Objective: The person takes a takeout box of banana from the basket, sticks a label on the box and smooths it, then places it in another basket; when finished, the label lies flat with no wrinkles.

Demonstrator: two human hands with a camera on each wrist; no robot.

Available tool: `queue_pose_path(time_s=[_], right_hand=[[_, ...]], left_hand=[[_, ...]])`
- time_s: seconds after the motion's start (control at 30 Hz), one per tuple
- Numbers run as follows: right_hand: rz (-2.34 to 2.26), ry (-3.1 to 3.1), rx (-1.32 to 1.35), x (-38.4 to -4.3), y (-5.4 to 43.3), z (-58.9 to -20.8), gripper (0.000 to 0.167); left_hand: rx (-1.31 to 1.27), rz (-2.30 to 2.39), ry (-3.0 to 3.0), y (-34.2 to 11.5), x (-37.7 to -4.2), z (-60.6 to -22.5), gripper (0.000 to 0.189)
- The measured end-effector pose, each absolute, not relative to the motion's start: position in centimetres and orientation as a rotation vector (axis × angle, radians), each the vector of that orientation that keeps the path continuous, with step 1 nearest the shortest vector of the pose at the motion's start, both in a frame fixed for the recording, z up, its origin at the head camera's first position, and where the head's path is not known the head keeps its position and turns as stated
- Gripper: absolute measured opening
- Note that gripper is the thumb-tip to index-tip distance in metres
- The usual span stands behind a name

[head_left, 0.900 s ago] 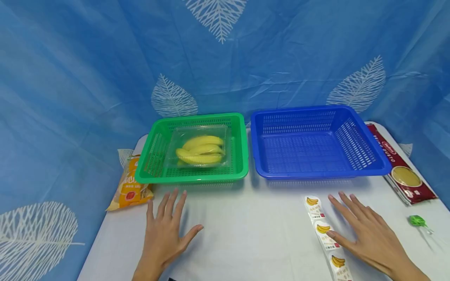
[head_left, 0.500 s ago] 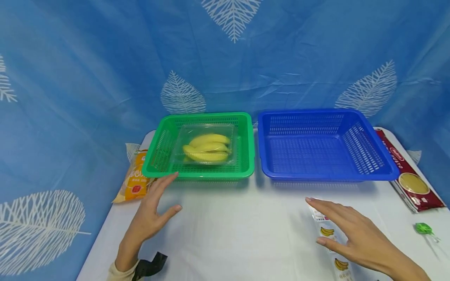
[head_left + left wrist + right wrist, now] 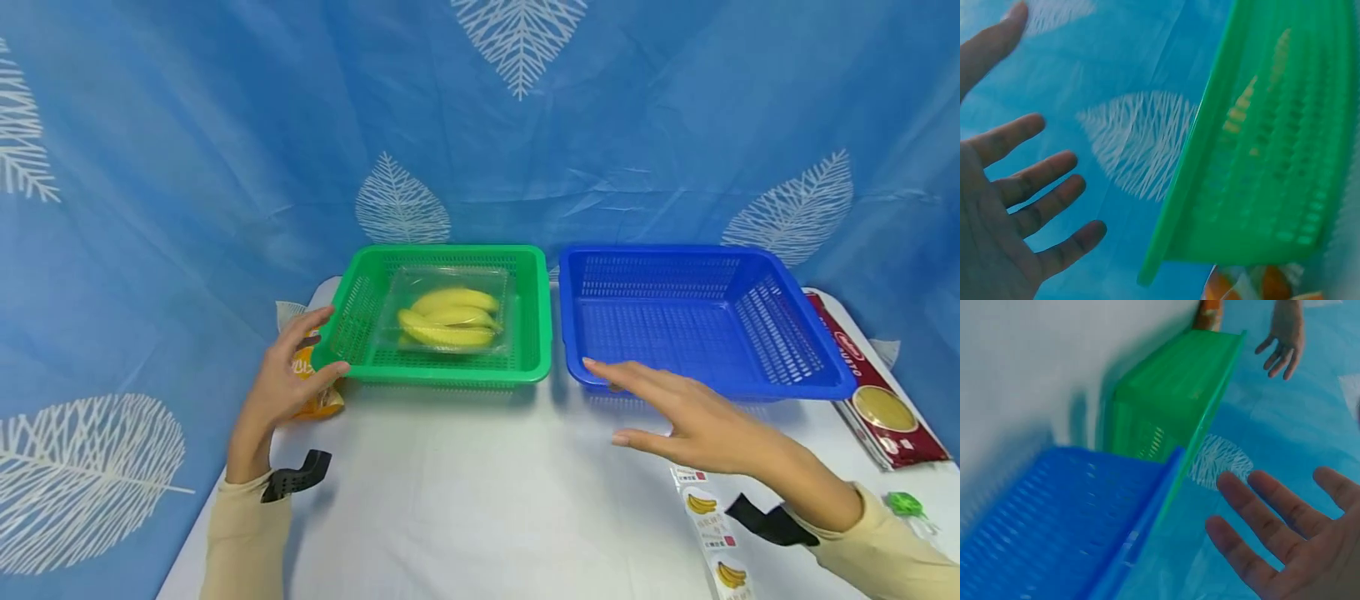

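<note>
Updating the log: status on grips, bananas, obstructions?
Left grip empty, near green basket; right grip empty, near blue basket. Bananas in clear container, green basket. Basket wall between left grip and bananas.

You have a green slotted basket (image 3: pixel 442 374) upright left of the frame's centre, a clear box (image 3: pixel 448 281) of yellow bananas (image 3: pixel 450 335) inside; right of centre, just beside it, a blue slotted basket (image 3: pixel 652 321) sits upright.
</note>
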State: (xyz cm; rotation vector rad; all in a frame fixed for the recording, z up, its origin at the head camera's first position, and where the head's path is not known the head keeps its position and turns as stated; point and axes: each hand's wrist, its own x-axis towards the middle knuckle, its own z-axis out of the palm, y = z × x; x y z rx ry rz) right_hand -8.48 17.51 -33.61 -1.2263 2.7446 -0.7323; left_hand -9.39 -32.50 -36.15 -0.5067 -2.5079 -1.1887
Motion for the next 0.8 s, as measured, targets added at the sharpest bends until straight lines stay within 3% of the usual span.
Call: queue_pose_path(time_s=[0.33,0.8], right_hand=[[-0.775,2.553,-1.421,-15.5,12.1,-32.8,0.074],[-0.742,2.378,-1.215,-27.3,7.0,-34.3,0.068]], left_hand=[[-0.434,-1.252,-2.712,-35.2,-12.0,-37.8,0.076],[-0.421,-1.394,-2.774,-37.8,-12.7,-39.9,0.087]])
